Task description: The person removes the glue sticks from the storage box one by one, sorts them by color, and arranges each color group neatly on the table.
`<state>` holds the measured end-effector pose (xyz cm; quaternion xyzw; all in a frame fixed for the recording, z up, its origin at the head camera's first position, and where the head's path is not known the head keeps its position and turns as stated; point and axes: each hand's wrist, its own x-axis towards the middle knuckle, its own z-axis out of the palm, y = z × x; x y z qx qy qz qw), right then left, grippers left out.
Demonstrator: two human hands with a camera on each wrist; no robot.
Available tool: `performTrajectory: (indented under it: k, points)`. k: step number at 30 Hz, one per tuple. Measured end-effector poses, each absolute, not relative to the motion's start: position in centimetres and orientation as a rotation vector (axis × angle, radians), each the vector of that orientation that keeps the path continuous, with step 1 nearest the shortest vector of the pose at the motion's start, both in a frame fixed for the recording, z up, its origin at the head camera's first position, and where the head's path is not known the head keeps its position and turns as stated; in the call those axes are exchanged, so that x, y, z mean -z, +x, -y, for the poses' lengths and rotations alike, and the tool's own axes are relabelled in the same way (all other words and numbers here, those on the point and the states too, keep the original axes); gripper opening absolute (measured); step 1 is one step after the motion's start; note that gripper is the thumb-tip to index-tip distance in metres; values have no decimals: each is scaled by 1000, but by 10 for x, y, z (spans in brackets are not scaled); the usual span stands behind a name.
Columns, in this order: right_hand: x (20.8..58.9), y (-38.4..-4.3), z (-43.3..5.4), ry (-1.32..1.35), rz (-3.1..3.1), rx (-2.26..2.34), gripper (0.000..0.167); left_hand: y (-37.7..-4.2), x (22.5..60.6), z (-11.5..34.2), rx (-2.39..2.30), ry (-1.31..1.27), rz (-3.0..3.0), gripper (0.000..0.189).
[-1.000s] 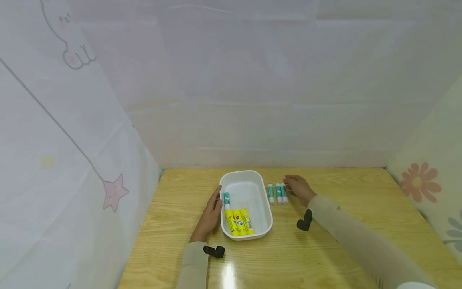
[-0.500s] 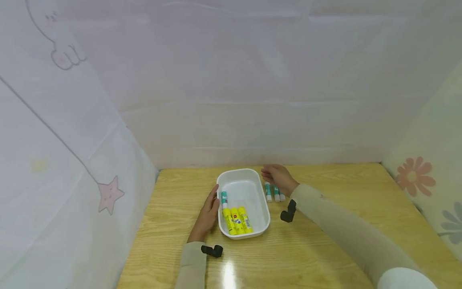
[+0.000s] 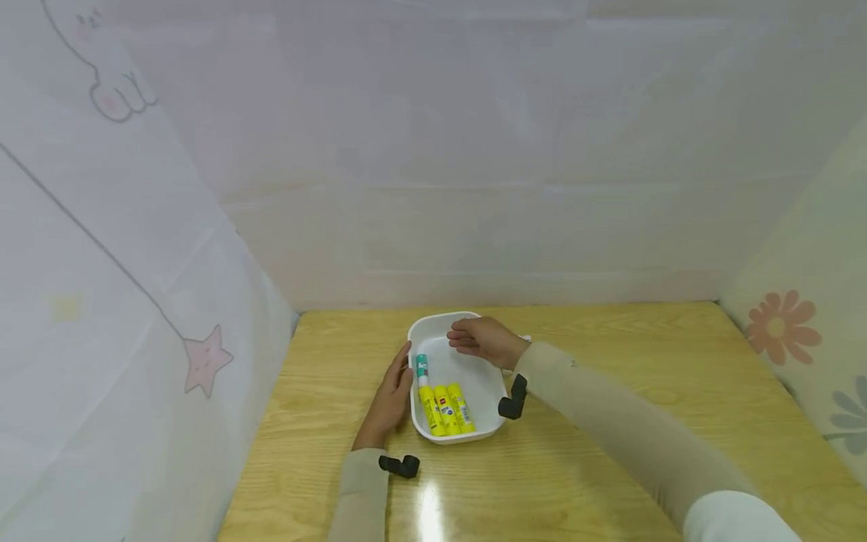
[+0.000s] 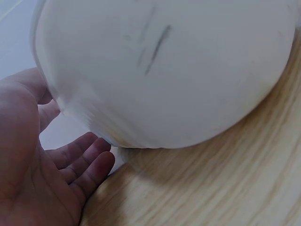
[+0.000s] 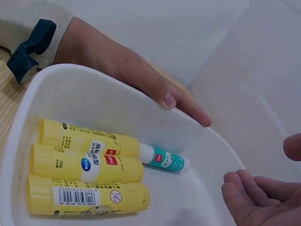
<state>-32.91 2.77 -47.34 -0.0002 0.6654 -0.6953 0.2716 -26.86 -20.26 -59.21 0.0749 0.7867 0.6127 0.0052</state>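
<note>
A white tray (image 3: 492, 406) sits on the table. Inside lie three yellow glue sticks (image 5: 87, 200) side by side, with a smaller teal-and-white glue stick (image 5: 167, 159) beyond their ends. My left hand (image 3: 391, 403) rests along the tray's left side; its thumb touches the rim and the fingers lie loosely by the outer wall. Over the far right part of the tray is my right hand (image 3: 488, 340). In the right wrist view, its thumb and fingers stand apart with nothing seen between them. Small glue sticks beside the tray are mostly hidden by the right hand and sleeve.
The wooden table (image 3: 576, 474) extends on both sides of the tray. A pale cloth wall (image 3: 433, 188) rises behind it, with printed cloth at the left and right. A black wrist camera (image 3: 512, 397) sits on the right sleeve, close to the tray's right rim.
My right hand has moved left from the small glue sticks, across the tray's rim, to above the tray. The left hand has stayed at the tray's side.
</note>
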Motion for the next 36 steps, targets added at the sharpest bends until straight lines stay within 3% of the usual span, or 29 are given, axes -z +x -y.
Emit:
performTrajectory:
  k: [11,22,36]
  points:
    - [492,-320,-10,38,-1742,1831,52,-257,572,204,-1899,300,-2409,53]
    - [505,-318,0,94,-1760,1780,54,-260,593,204,-1922,243,-2449,51]
    - [511,-319,3,169,-1783,1733,58,-257,580,205,-1920,252,-2399,53]
